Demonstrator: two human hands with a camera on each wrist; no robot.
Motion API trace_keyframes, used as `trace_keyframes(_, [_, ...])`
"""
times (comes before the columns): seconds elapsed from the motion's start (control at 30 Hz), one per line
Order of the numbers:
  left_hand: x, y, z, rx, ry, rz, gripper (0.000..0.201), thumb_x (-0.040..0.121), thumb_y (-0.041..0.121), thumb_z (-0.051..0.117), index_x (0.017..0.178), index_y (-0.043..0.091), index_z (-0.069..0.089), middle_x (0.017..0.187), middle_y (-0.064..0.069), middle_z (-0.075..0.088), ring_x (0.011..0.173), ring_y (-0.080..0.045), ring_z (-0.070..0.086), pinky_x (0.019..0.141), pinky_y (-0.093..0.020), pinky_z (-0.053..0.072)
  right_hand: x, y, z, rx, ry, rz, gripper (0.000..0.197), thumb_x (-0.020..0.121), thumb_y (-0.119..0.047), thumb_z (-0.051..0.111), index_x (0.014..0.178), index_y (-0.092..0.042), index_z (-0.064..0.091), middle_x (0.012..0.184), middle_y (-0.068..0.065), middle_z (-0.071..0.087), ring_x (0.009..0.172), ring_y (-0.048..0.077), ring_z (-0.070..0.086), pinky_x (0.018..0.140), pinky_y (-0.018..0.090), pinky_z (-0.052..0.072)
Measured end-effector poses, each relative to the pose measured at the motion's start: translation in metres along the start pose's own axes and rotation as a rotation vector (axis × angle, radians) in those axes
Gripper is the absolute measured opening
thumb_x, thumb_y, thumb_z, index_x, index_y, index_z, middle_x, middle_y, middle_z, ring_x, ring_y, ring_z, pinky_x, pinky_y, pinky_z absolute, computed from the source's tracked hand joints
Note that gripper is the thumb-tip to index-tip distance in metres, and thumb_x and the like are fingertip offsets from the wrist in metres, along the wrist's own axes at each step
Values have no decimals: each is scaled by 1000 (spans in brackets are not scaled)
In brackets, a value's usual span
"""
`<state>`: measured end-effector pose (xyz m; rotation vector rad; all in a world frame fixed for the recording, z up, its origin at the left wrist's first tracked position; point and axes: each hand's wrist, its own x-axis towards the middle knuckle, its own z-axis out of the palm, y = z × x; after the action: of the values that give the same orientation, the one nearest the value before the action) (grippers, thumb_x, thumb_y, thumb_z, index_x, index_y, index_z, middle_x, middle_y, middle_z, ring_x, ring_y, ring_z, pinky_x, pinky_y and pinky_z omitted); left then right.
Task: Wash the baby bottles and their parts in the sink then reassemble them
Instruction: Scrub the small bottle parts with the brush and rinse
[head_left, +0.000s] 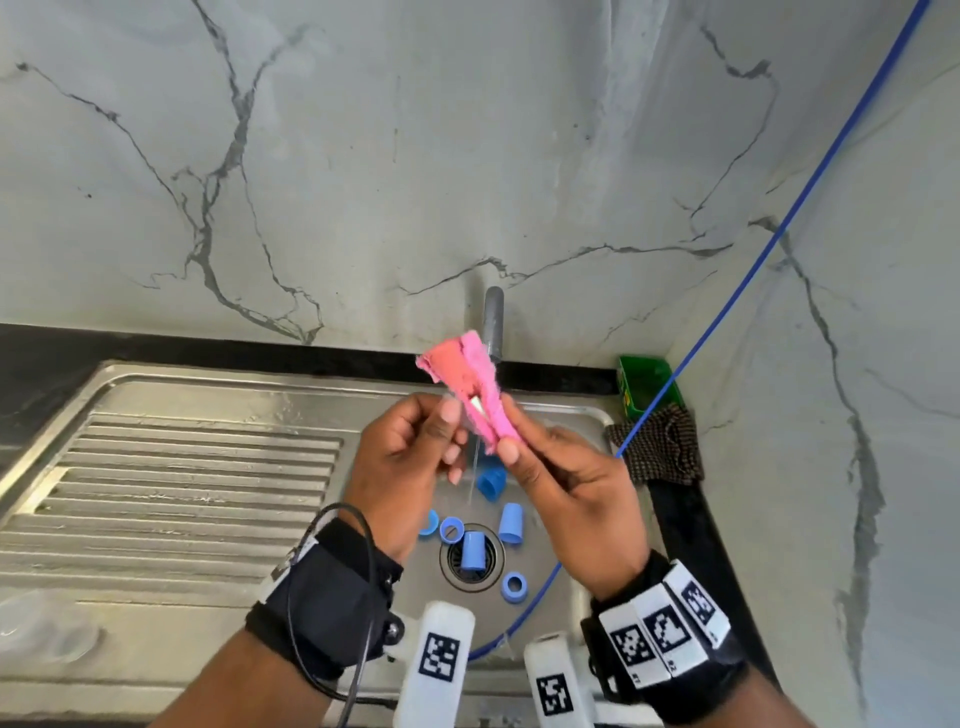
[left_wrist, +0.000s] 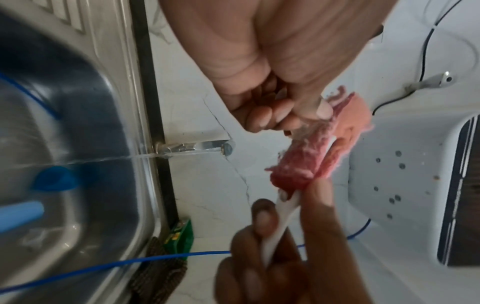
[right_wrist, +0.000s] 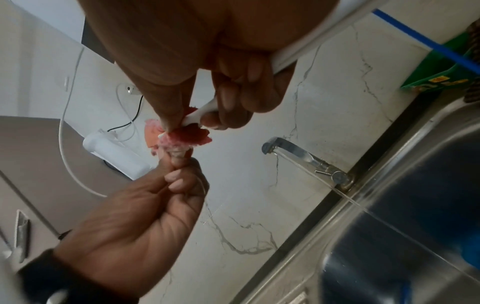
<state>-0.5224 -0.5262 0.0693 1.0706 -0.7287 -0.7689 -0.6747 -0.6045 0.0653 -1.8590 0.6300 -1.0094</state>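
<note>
**Operator:** While the head view is up, where do the hands stand?

**Technician:** Both are raised above the sink (head_left: 582, 415). The right hand (head_left: 566, 483) pinches the pink sponge brush (head_left: 470, 387) at the lower end of its sponge; the left hand (head_left: 410, 462) has its fingers curled at the base of the sponge, pinching a small pale part that is too hidden to identify. Holding the work high over the basin probably lets drips fall inside it. Blue caps (head_left: 511, 522) and blue rings (head_left: 514, 587) lie on the basin floor around the drain (head_left: 471, 558), under the tap (head_left: 493, 319) — placed, I judge, for rinsing.

**Operator:** Left wrist view?

**Technician:** The left hand (left_wrist: 272, 86) closes thumb and fingers against the top of the sponge brush (left_wrist: 306, 156). The right hand's fingers (left_wrist: 262, 216) wrap the white handle (left_wrist: 275, 224) below it, which steadies the tool. The tap (left_wrist: 197, 148) runs a thin stream of water (left_wrist: 103, 159) into the basin.

**Operator:** Right wrist view?

**Technician:** The right hand (right_wrist: 207, 72) pinches the sponge brush (right_wrist: 187, 137) near its head, the handle (right_wrist: 311, 47) running back under the palm. The left hand (right_wrist: 145, 209) grips from below with curled fingers. Water leaves the tap (right_wrist: 298, 156) beside them — the hands sit clear of the stream.
</note>
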Motion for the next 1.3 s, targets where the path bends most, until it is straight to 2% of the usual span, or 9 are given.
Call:
trace_keyframes(0.2, [-9,-5,-4,127,-74,-22,29,94,30,63,84,3,63,65,-2,55,56,-19,44,54,-32,42,5,-3,10,39,20,38,40,91,-42,67,130,-34,67,104,3,76,97,28,71,90,43,58])
trace_keyframes(0.33, [-1,5,-26,22,41,-8,22,94,31,64,75,19,67,63,-1,54,55,-18,44,53,-29,42,-10,-7,21,-20,-2,-8,38,92,-43,66,130,-40,65,80,8,66,72,26,60,68,37,54])
trace_keyframes(0.5, [-10,3,-23,146,-93,-5,28,93,30,59,81,5,63,62,-2,53,53,-21,45,52,-30,43,-5,-12,30,6,54,50,39,90,-46,66,129,-41,66,99,8,75,93,29,69,86,45,57])
trace_keyframes(0.63, [3,9,-46,25,26,-5,26,94,31,58,77,13,63,60,-2,51,52,-19,43,53,-29,41,-14,-12,45,-38,17,26,40,92,-45,67,131,-38,65,85,12,69,77,31,62,71,47,55])
trace_keyframes(0.83, [-11,10,-28,98,-98,-19,23,93,28,60,75,14,63,61,-2,54,53,-20,46,53,-31,43,-1,-25,44,49,83,23,34,93,-30,71,127,-30,69,99,-10,77,91,11,68,85,27,57])
trace_keyframes(1.0, [7,13,-48,107,-95,10,22,94,30,60,74,23,67,63,-3,56,55,-22,47,55,-32,44,-7,-16,32,-41,16,-10,38,93,-38,69,131,-32,66,96,18,73,82,27,68,79,49,58])
trace_keyframes(1.1, [-2,13,-22,117,-151,-5,18,92,27,62,82,13,67,65,-1,58,55,-21,48,54,-32,45,8,-19,23,27,54,7,35,93,-30,72,128,-31,68,105,8,76,88,13,65,83,34,58])
trace_keyframes(1.23, [9,11,-25,-29,10,-15,24,96,28,64,75,18,68,65,-5,53,55,-18,44,53,-31,42,3,-15,18,-5,-17,-52,39,92,-37,69,130,-30,66,82,-1,71,67,17,58,64,34,52])
trace_keyframes(1.3, [9,9,-24,26,-43,-16,23,95,27,64,77,14,68,65,-5,55,55,-21,45,52,-31,42,4,-12,10,27,-47,-35,37,93,-36,70,129,-34,67,87,6,74,71,17,60,69,34,54])
